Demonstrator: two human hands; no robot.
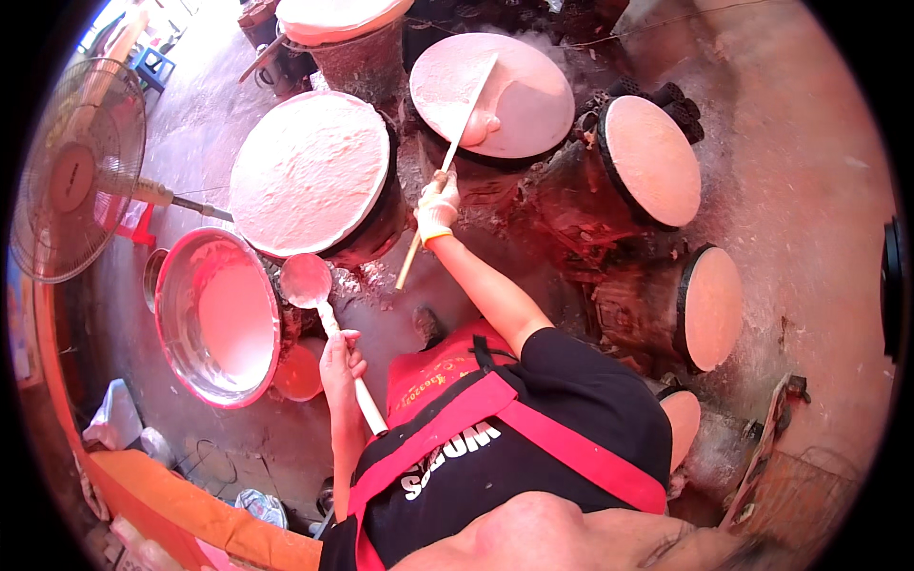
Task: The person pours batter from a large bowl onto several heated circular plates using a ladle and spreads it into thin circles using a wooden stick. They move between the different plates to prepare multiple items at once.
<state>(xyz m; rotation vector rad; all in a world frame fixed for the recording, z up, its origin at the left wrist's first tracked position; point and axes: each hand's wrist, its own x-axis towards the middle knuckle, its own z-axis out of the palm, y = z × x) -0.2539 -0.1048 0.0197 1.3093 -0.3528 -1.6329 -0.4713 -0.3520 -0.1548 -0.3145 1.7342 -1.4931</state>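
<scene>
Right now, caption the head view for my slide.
Gloved right hand works a long stick on a round steamer cloth; left hand holds a ladle.

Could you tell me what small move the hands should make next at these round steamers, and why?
Probably slide the long flat stick further under the sheet on the round steamer top. The gloved right hand already has its tip on that surface, while the left hand holds the ladle idle beside the batter basin.
</scene>
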